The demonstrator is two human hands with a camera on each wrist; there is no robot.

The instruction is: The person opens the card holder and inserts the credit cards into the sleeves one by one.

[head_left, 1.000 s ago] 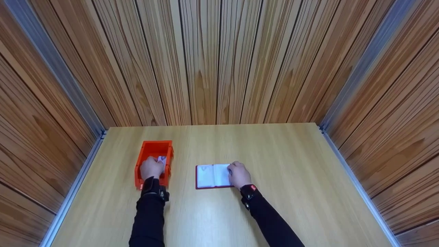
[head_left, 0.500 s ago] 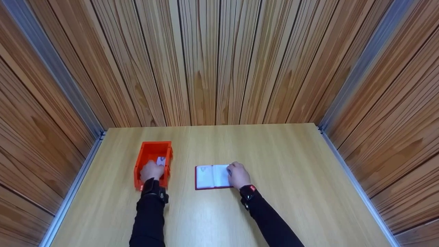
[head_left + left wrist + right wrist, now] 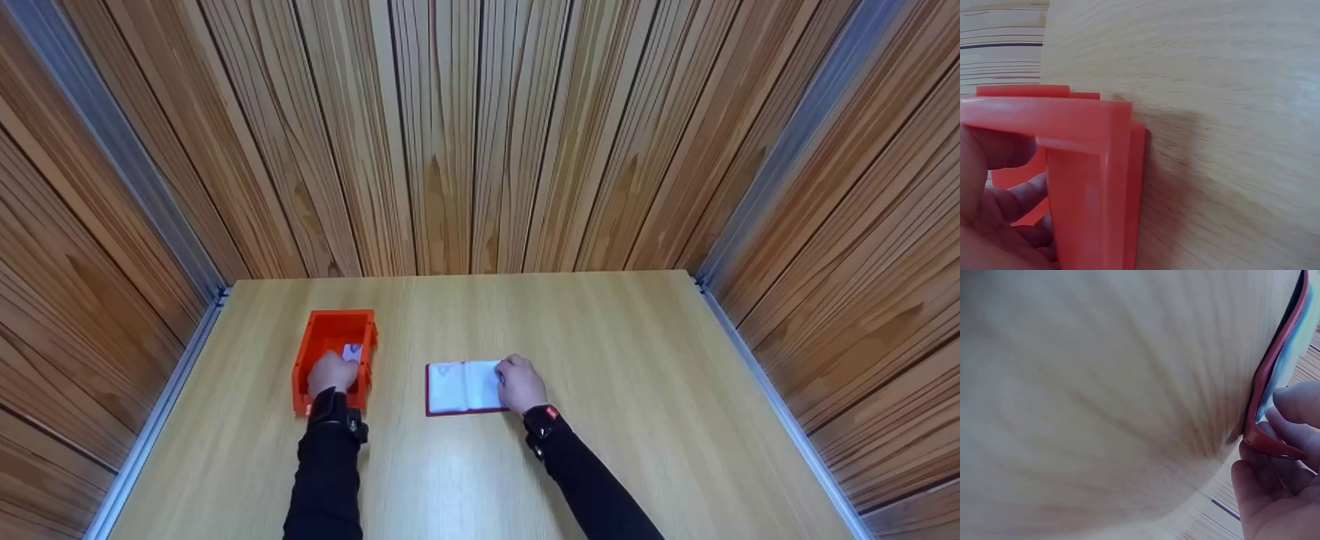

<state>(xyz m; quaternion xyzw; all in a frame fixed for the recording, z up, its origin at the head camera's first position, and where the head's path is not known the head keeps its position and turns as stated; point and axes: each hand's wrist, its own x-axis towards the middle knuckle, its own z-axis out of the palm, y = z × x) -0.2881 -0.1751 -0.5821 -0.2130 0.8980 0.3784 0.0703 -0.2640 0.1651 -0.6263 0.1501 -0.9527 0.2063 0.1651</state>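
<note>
My left hand [image 3: 332, 372] reaches down into an orange plastic bin [image 3: 343, 321]. Beside its fingers, a small pale card with a purple print [image 3: 352, 352] shows inside the bin. The left wrist view has the thumb [image 3: 1008, 149] and curled fingers behind the bin's wall [image 3: 1081, 197]; the wall hides their fingertips, so I cannot tell whether they pinch anything. A small red-covered album [image 3: 448, 388] lies open, its pages whitish and glossy. My right hand [image 3: 523, 383] grips its right edge, thumb on the page side, fingers under the red cover [image 3: 1275, 443].
The light wood table [image 3: 600, 337] carries the bin at left and the album near the middle. Wood-plank walls [image 3: 442, 150] enclose the back and both sides, with metal rails [image 3: 780, 420] along the table's side edges.
The left hand has shifted very slightly within the bin, and a little less of the card shows beside it. The right hand keeps its hold on the album.
</note>
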